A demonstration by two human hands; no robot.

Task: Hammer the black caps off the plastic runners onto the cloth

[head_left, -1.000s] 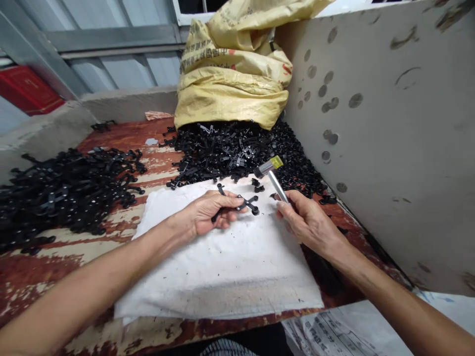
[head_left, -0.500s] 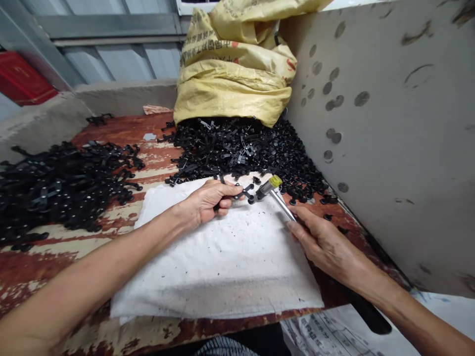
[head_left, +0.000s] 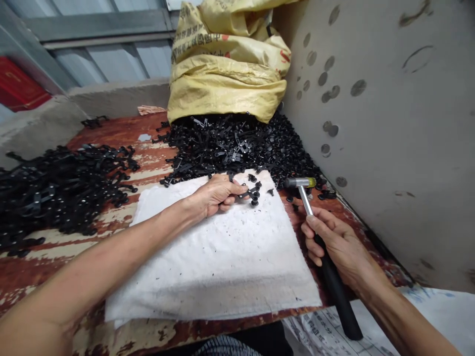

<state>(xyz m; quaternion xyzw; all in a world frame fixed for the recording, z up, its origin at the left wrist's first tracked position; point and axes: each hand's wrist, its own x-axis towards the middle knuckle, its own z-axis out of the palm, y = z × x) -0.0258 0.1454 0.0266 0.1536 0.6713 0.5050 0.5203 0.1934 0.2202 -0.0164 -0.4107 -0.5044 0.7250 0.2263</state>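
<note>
Between the thumb and fingers of my left hand point(head_left: 218, 194) is a small black jointed bracket point(head_left: 249, 192), its free end with round caps pointing right, over the white cloth point(head_left: 208, 257). My right hand point(head_left: 332, 240) grips a hammer point(head_left: 305, 198) by its metal shaft near the black handle. The hammer head, grey with a yellow face on one end, is up to the right of the cloth, apart from the bracket. A few loose black round-headed pieces point(head_left: 270, 192) lie on the cloth close to the bracket.
A large heap of black parts point(head_left: 237, 148) spills from a yellow woven sack point(head_left: 226, 94) at the back. Another heap of black brackets point(head_left: 63, 193) lies at left. A spotted pale panel point(head_left: 389, 148) borders the right side. Printed white sacking point(head_left: 334, 331) hangs below the table edge.
My right hand has swung the hammer right, away from the bracket, and its head has turned. My left hand still holds the bracket in nearly the same place. The view has shifted slightly.
</note>
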